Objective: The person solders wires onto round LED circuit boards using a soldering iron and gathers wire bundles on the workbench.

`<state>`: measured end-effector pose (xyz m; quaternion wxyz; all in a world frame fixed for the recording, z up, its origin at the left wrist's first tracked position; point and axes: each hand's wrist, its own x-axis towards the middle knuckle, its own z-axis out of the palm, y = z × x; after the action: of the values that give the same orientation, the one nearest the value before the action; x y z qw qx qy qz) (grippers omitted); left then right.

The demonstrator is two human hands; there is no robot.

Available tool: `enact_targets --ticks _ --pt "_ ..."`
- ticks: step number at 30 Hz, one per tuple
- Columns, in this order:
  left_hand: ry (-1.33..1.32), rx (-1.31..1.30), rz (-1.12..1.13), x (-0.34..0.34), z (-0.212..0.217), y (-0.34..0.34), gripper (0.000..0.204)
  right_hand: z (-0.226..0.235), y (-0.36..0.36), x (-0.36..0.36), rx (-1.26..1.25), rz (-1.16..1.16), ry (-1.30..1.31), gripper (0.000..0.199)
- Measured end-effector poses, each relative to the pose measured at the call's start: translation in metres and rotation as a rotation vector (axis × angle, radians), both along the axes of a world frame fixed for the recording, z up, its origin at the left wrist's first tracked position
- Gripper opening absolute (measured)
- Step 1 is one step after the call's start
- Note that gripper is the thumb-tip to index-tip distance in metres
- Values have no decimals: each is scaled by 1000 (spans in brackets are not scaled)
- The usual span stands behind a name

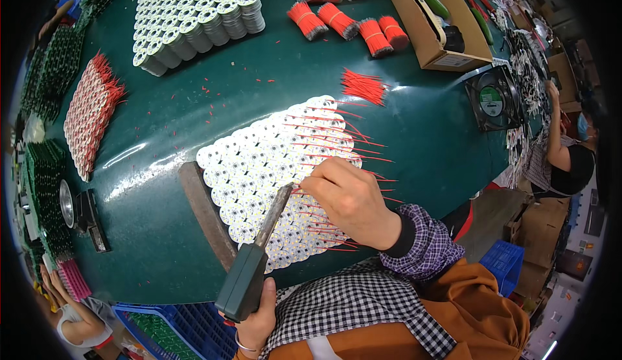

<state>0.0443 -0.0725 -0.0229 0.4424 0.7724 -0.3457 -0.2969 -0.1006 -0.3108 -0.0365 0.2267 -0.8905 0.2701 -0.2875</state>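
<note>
My left hand [260, 318] is closed round the dark green grip of a soldering gun [241, 282]. Its long metal barrel slants up over a panel of joined round white LED boards [249, 162], with the tip at my right fingertips. My right hand [353, 198] is pinched low over the panel. A bit of red wire [297, 191] shows at those fingertips, mostly hidden by them. Rows of thin red wires [363, 136] stick out from the panel's right side. Against the panel's left edge lies a dark flat bar [206, 214].
Beyond the panel are loose red wires [364, 87], tied wire bundles [374, 37] and a stack of white round boards [194, 20]. A cardboard box [447, 59] and a black fan [491, 100] stand right; wired boards [91, 117] lie left. Other people work at both sides.
</note>
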Motion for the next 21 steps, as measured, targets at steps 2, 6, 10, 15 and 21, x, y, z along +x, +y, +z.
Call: enact_targets --ticks 2,6,10,15,21 --pt "57 -98 31 -3 1 2 26 0 0 0 7 -6 7 15" --pt "223 -158 190 -6 5 2 31 2 0 1 -10 -1 -2 15" --pt "59 -163 156 1 5 -5 37 14 0 1 -1 -8 22 13" --pt "186 -204 248 2 6 -9 42 27 -4 2 -31 -5 19 12" --pt "65 -127 146 10 1 -9 38 13 -12 17 -32 27 23 15"
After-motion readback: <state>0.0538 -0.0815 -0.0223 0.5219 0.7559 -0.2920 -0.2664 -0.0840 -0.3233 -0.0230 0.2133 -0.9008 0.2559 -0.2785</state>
